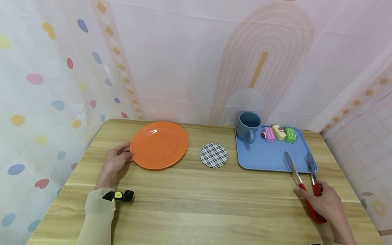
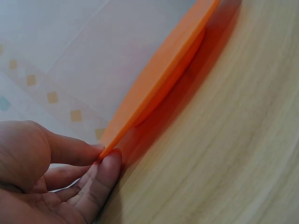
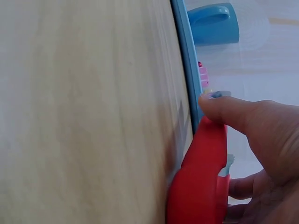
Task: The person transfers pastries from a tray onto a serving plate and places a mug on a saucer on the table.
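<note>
Right hand in a grip around red-handled tongs, left hand in a pinch on orange plate

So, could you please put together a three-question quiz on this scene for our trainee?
1. How many cake pieces are on the blue tray?

2. True or false: the left hand is pinching the edge of the blue tray.

3. What is the right hand holding?
A) the mug
B) the red-handled tongs
C) the checked round mat

Key:
1. Three.
2. False; it pinches the rim of the orange plate.
3. B.
</note>
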`<move>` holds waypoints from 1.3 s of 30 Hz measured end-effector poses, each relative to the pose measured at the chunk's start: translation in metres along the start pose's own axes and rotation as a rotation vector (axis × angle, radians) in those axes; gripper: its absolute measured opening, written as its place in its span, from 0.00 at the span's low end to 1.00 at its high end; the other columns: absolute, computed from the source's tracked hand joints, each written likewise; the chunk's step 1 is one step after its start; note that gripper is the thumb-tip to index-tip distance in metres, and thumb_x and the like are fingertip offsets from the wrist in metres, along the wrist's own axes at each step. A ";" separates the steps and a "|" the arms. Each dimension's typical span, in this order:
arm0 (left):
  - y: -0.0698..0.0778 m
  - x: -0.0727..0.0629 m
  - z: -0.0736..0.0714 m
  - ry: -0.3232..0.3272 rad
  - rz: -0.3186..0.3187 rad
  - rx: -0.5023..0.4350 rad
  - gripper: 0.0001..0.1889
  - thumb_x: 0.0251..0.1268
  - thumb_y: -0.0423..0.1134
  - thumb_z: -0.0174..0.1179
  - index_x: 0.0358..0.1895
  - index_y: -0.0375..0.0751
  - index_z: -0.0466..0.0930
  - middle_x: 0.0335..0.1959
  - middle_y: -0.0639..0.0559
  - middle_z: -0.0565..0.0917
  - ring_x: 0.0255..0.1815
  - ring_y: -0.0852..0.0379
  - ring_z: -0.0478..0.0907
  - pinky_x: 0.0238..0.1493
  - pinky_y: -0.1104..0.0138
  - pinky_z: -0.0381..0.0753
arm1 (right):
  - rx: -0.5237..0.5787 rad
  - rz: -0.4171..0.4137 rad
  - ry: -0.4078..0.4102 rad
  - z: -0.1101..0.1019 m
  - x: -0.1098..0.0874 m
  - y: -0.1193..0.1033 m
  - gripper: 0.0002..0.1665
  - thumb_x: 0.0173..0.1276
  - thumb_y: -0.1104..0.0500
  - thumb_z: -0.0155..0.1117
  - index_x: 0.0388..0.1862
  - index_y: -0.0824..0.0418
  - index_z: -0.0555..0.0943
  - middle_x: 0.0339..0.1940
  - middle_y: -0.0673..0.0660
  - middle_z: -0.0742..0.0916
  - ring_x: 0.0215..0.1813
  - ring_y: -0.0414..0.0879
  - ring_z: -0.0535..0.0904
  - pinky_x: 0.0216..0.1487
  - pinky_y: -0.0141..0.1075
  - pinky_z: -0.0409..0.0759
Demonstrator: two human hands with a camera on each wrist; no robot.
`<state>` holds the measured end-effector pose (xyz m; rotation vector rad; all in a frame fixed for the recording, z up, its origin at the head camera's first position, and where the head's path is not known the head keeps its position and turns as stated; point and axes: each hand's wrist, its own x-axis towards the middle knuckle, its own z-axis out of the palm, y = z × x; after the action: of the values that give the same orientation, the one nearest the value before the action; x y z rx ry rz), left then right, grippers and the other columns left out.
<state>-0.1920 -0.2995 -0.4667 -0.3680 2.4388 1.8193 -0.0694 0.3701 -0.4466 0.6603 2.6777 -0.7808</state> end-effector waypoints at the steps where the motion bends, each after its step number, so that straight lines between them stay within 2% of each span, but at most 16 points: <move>1: 0.000 0.001 0.000 0.000 -0.001 0.000 0.29 0.77 0.31 0.55 0.78 0.35 0.64 0.51 0.56 0.79 0.39 0.74 0.81 0.44 0.75 0.88 | 0.000 0.001 0.002 0.000 0.000 0.000 0.68 0.63 0.25 0.64 0.69 0.84 0.57 0.45 0.72 0.75 0.46 0.62 0.74 0.32 0.37 0.81; 9: 0.002 0.002 0.002 -0.014 -0.007 -0.004 0.29 0.77 0.31 0.54 0.79 0.34 0.62 0.53 0.54 0.78 0.40 0.74 0.81 0.44 0.76 0.88 | -0.002 -0.007 0.056 0.000 -0.002 -0.001 0.54 0.64 0.27 0.65 0.56 0.78 0.68 0.36 0.65 0.77 0.39 0.57 0.75 0.26 0.36 0.76; 16: 0.003 0.002 0.004 -0.018 0.012 0.000 0.29 0.77 0.31 0.54 0.78 0.34 0.63 0.51 0.54 0.79 0.39 0.73 0.81 0.44 0.76 0.88 | -0.003 0.018 0.080 -0.004 -0.005 -0.001 0.61 0.63 0.25 0.65 0.68 0.78 0.66 0.41 0.69 0.79 0.44 0.60 0.75 0.27 0.35 0.76; 21: 0.003 0.001 0.003 -0.013 0.002 -0.003 0.29 0.77 0.30 0.54 0.78 0.34 0.62 0.50 0.56 0.79 0.39 0.74 0.81 0.44 0.76 0.88 | 0.010 0.048 0.082 -0.003 -0.006 -0.001 0.64 0.62 0.25 0.65 0.71 0.78 0.64 0.49 0.73 0.78 0.48 0.62 0.74 0.28 0.34 0.76; 24: 0.003 0.001 0.003 -0.015 -0.007 0.000 0.29 0.78 0.31 0.54 0.79 0.35 0.62 0.52 0.54 0.78 0.40 0.73 0.81 0.45 0.76 0.88 | 0.009 0.052 0.088 -0.004 -0.007 -0.002 0.63 0.63 0.24 0.64 0.72 0.78 0.64 0.54 0.76 0.78 0.51 0.64 0.74 0.30 0.34 0.77; 29: 0.001 0.001 0.003 -0.012 -0.007 0.001 0.29 0.77 0.31 0.54 0.78 0.35 0.62 0.55 0.49 0.78 0.40 0.73 0.81 0.44 0.76 0.88 | 0.002 0.027 0.125 -0.006 -0.007 -0.002 0.57 0.66 0.26 0.62 0.68 0.75 0.68 0.57 0.78 0.78 0.54 0.67 0.75 0.32 0.34 0.76; 32: 0.000 0.002 0.003 -0.011 0.000 0.001 0.29 0.77 0.31 0.54 0.78 0.34 0.62 0.56 0.46 0.78 0.40 0.73 0.81 0.44 0.76 0.88 | -0.002 0.009 0.136 -0.008 -0.007 -0.002 0.58 0.67 0.27 0.61 0.70 0.76 0.66 0.58 0.80 0.78 0.55 0.70 0.76 0.34 0.37 0.79; 36: 0.000 0.003 0.001 -0.013 0.006 0.004 0.29 0.78 0.31 0.54 0.78 0.34 0.62 0.57 0.45 0.77 0.39 0.74 0.81 0.44 0.76 0.88 | -0.006 -0.029 0.163 -0.011 -0.007 -0.004 0.57 0.67 0.27 0.61 0.69 0.77 0.67 0.56 0.80 0.80 0.53 0.70 0.78 0.33 0.38 0.80; 39: 0.000 0.002 0.000 -0.017 0.005 0.008 0.29 0.78 0.31 0.53 0.79 0.34 0.61 0.56 0.46 0.77 0.40 0.74 0.81 0.44 0.76 0.88 | 0.004 -0.048 0.188 -0.012 -0.008 -0.006 0.53 0.67 0.28 0.62 0.65 0.75 0.70 0.51 0.77 0.82 0.50 0.67 0.79 0.30 0.34 0.76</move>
<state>-0.1936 -0.2997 -0.4673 -0.3447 2.4378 1.8066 -0.0675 0.3696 -0.4308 0.7048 2.8716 -0.7721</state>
